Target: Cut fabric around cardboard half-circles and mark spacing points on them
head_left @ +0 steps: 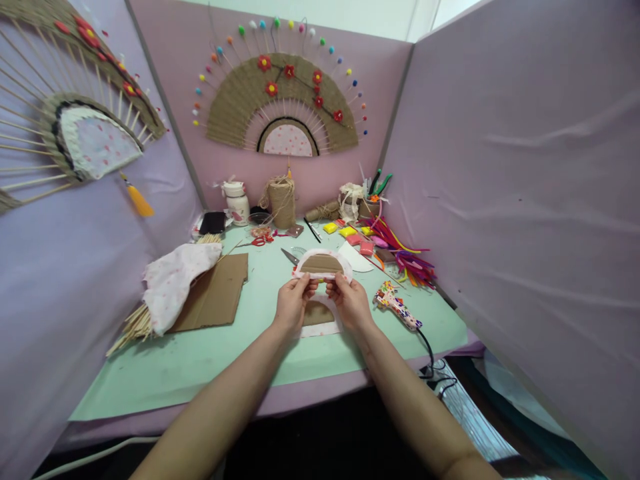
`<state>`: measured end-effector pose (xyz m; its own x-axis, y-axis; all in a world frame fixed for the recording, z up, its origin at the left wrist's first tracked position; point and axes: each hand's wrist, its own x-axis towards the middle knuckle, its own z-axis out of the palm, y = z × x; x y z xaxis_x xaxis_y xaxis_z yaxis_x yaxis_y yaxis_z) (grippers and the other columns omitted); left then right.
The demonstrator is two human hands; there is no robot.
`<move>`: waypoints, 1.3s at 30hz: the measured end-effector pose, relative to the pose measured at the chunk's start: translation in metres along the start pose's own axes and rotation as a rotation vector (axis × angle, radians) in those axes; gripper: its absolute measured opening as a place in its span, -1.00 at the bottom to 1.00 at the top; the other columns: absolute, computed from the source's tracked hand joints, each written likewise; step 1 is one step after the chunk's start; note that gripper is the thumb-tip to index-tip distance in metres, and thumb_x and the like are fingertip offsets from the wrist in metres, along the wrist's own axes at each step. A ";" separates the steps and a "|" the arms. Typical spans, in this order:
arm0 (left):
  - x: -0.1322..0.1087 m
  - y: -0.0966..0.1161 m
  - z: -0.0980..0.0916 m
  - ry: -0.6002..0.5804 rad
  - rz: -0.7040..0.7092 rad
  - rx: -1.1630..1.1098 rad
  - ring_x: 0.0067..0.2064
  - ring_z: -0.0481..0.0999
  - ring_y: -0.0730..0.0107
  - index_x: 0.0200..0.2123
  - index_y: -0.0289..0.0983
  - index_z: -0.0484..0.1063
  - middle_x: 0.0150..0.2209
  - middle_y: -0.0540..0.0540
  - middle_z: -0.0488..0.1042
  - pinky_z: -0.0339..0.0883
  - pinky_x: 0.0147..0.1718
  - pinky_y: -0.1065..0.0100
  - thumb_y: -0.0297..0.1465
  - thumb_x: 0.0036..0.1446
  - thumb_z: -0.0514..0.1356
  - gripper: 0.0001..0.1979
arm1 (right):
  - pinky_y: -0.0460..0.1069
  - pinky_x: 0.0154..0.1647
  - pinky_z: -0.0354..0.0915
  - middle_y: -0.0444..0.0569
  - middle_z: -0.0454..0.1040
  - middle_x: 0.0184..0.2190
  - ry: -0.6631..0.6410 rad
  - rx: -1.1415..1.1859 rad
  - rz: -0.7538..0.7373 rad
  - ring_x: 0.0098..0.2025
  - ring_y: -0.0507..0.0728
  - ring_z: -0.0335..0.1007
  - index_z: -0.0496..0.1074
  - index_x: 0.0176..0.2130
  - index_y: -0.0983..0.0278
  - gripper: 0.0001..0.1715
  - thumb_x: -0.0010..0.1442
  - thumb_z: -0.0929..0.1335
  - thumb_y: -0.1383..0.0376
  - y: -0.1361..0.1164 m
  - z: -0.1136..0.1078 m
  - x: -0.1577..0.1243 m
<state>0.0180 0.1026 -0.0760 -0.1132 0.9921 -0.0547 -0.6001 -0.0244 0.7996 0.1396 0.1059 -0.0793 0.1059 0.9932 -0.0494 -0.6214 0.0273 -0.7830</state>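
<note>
Between my two hands is a half-round piece of cardboard [321, 264], its rim wrapped in white fabric with pink spots. My left hand [294, 301] pinches the lower left of its straight edge. At the lower right, the thumb and fingers of my right hand [353, 303] are closed on the same edge. Below them on the table lies a second half-round cardboard piece [318, 314] with a pale fabric border, partly covered by my hands. Scissors [289, 257] lie just behind the held piece, partly hidden by it.
A patterned hot glue gun [399, 308] lies right, its cord running off the edge. At left, spotted fabric [177, 280] covers thin sticks beside a cardboard sheet [220, 297]. Twine [283, 203], a white bottle [236, 202] and pipe cleaners [405, 253] stand or lie behind. A decorated fan [285, 100] hangs above.
</note>
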 end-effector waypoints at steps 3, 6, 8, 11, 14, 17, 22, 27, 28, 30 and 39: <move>0.000 0.001 0.000 0.012 0.003 0.002 -0.42 0.48 0.49 -0.50 -0.37 0.48 -0.49 -0.10 0.54 0.29 -0.36 0.43 -0.23 -0.12 0.44 -0.68 | -0.14 -0.47 0.35 -0.13 0.51 -0.57 0.027 -0.020 -0.010 -0.54 -0.04 0.38 0.50 -0.44 0.33 -0.57 -0.21 0.61 0.12 -0.001 -0.002 0.000; -0.001 0.002 0.001 0.015 0.003 0.002 -0.43 0.49 0.48 -0.49 -0.38 0.49 -0.48 -0.11 0.55 0.29 -0.36 0.42 -0.21 -0.09 0.42 -0.67 | -0.14 -0.50 0.33 -0.12 0.51 -0.60 0.040 -0.040 -0.008 -0.55 -0.05 0.37 0.52 -0.46 0.35 -0.55 -0.26 0.62 0.11 -0.002 -0.002 0.000; -0.002 0.002 0.002 0.015 0.006 0.001 -0.44 0.48 0.48 -0.48 -0.38 0.50 -0.48 -0.12 0.55 0.29 -0.37 0.42 -0.19 -0.08 0.41 -0.66 | -0.14 -0.50 0.33 -0.12 0.51 -0.60 0.044 -0.044 -0.012 -0.56 -0.05 0.36 0.52 -0.46 0.36 -0.54 -0.27 0.62 0.10 -0.003 -0.002 0.000; -0.002 0.002 0.002 0.025 0.017 -0.003 -0.44 0.48 0.47 -0.50 -0.38 0.49 -0.50 -0.11 0.54 0.29 -0.38 0.42 -0.19 -0.10 0.42 -0.65 | -0.14 -0.51 0.32 -0.11 0.50 -0.61 0.053 -0.054 -0.029 -0.57 -0.05 0.35 0.51 -0.49 0.36 -0.56 -0.24 0.61 0.11 -0.003 -0.001 -0.002; -0.001 0.002 0.002 0.039 0.022 -0.005 -0.45 0.48 0.48 -0.51 -0.38 0.49 -0.51 -0.10 0.54 0.29 -0.38 0.43 -0.19 -0.09 0.42 -0.65 | -0.12 -0.47 0.35 -0.11 0.51 -0.59 0.055 -0.056 -0.026 -0.56 -0.04 0.37 0.51 -0.48 0.35 -0.59 -0.23 0.61 0.13 -0.004 0.000 -0.002; -0.001 0.001 0.001 0.036 0.016 -0.008 -0.44 0.49 0.49 -0.50 -0.37 0.49 -0.50 -0.10 0.54 0.31 -0.37 0.43 -0.16 -0.07 0.41 -0.64 | -0.11 -0.45 0.38 -0.11 0.52 -0.57 0.055 -0.054 -0.022 -0.54 -0.03 0.39 0.53 -0.45 0.35 -0.57 -0.26 0.62 0.13 -0.006 -0.001 -0.002; -0.003 -0.001 0.003 -0.016 -0.023 -0.017 -0.39 0.51 0.47 -0.45 -0.39 0.52 -0.44 -0.12 0.56 0.36 -0.29 0.41 -0.20 -0.15 0.46 -0.64 | -0.11 -0.48 0.37 -0.11 0.52 -0.57 0.063 -0.062 -0.035 -0.56 -0.03 0.36 0.53 -0.48 0.34 -0.58 -0.27 0.61 0.12 -0.007 -0.001 -0.002; -0.003 0.001 0.003 -0.013 -0.047 -0.042 -0.39 0.53 0.48 -0.48 -0.41 0.52 -0.47 -0.09 0.55 0.39 -0.24 0.41 -0.31 -0.20 0.50 -0.69 | -0.11 -0.46 0.37 -0.09 0.53 -0.55 0.032 -0.064 -0.017 -0.55 -0.04 0.37 0.53 -0.48 0.34 -0.60 -0.24 0.60 0.13 -0.002 0.000 -0.004; -0.002 0.002 0.003 -0.005 -0.048 -0.049 -0.40 0.52 0.49 -0.50 -0.41 0.52 -0.48 -0.09 0.54 0.39 -0.24 0.41 -0.31 -0.19 0.49 -0.69 | -0.11 -0.45 0.38 -0.09 0.53 -0.55 0.028 -0.060 -0.015 -0.55 -0.04 0.37 0.53 -0.47 0.34 -0.60 -0.24 0.61 0.13 -0.001 0.000 -0.004; -0.002 0.003 0.003 0.007 -0.047 -0.061 -0.40 0.52 0.50 -0.52 -0.40 0.51 -0.49 -0.08 0.54 0.41 -0.24 0.42 -0.32 -0.18 0.49 -0.71 | -0.12 -0.43 0.38 -0.11 0.53 -0.55 0.016 -0.056 -0.017 -0.53 -0.04 0.38 0.55 -0.45 0.35 -0.60 -0.24 0.61 0.15 -0.001 0.001 -0.004; -0.001 0.003 0.003 0.014 -0.062 -0.075 -0.40 0.53 0.49 -0.52 -0.40 0.51 -0.49 -0.08 0.54 0.44 -0.25 0.42 -0.36 -0.13 0.47 -0.75 | -0.12 -0.50 0.33 -0.10 0.53 -0.55 0.017 -0.107 -0.024 -0.56 -0.04 0.33 0.53 -0.47 0.35 -0.63 -0.22 0.59 0.15 0.000 0.000 -0.003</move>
<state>0.0188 0.1016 -0.0717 -0.0845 0.9901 -0.1117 -0.6639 0.0277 0.7473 0.1392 0.1032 -0.0795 0.1333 0.9903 -0.0394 -0.5319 0.0379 -0.8460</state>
